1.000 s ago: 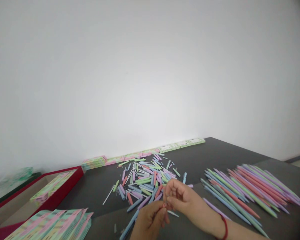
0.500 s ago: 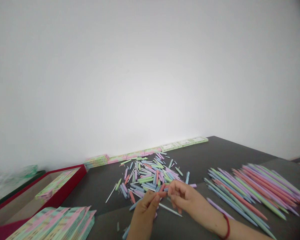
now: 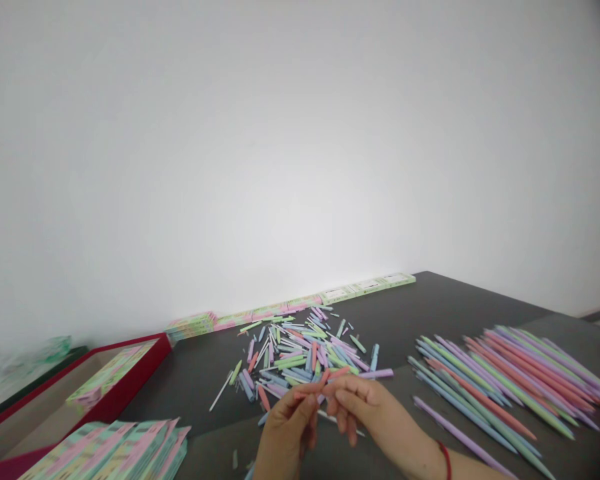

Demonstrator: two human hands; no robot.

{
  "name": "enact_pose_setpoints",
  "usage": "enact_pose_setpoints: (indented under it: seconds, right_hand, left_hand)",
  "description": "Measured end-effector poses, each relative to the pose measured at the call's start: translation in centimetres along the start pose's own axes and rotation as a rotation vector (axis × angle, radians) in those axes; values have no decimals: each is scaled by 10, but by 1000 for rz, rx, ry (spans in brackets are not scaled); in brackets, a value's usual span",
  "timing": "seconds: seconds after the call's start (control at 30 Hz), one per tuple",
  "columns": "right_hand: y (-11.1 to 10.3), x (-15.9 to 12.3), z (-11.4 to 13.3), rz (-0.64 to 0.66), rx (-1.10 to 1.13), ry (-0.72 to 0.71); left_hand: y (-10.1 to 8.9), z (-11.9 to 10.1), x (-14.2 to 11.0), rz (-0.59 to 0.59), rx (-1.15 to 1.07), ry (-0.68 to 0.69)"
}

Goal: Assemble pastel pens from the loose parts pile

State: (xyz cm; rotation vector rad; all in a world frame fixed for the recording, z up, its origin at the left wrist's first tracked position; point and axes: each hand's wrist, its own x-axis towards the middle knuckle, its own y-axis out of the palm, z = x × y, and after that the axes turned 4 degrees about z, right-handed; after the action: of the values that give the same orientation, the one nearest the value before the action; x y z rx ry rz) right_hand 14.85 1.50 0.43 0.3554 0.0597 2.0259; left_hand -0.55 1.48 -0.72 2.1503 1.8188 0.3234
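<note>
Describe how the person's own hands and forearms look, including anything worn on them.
The left hand and right hand are both ungloved. A thin, plain red band circles the right wrist; none shows on the visible part of the left. No sleeve is visible on either side, and I can see no rings.

Nothing legible; the print on the flat boxes (image 3: 370, 287) is too blurred

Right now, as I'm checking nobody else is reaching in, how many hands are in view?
2: the left hand at lower centre, pinching a coral piece, and the right hand beside it, a red band on its wrist. No others show.
</note>
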Motion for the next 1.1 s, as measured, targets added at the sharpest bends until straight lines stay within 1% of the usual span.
enact_pose_setpoints:
  seconds: [0.07, 0.2, 0.33, 0.47, 0.57, 0.67, 0.77, 0.83, 0.9, 1.0, 1.1]
  right_hand:
    - [5, -3, -2, -41, 118, 26]
    - [15, -10, -10, -104, 388, 126]
    - [17, -10, -16, -182, 586, 196]
    - [16, -9, -19, -143, 674, 225]
    - [17, -10, -21, -122, 690, 228]
    - [18, -11, -24, -124, 674, 231]
    - [18, -11, -26, -156, 630, 240]
    - [17, -11, -26, -192, 593, 249]
    - [16, -11, -26, -213, 554, 249]
    - [16, -11, -27, -208, 490, 217]
    - [14, -10, -29, -191, 423, 172]
  left_hand:
    - [0, 1, 0, -35, -11, -19]
    - [5, 3, -3, -68, -57, -70]
    - [9, 7, -4, -82, -140, -119]
    - [7, 16, -3, -54, -180, -148]
    - [3, 20, -3, -12, -182, -157]
    - [1, 19, -2, 26, -121, -151]
    - [0, 13, -2, 58, -22, -116]
    - [0, 10, -2, 74, 4, -101]
    - [0, 7, -2, 81, -18, -123]
    - [0, 4, -3, 111, -74, -177]
    - [0, 1, -6, 145, -48, -188]
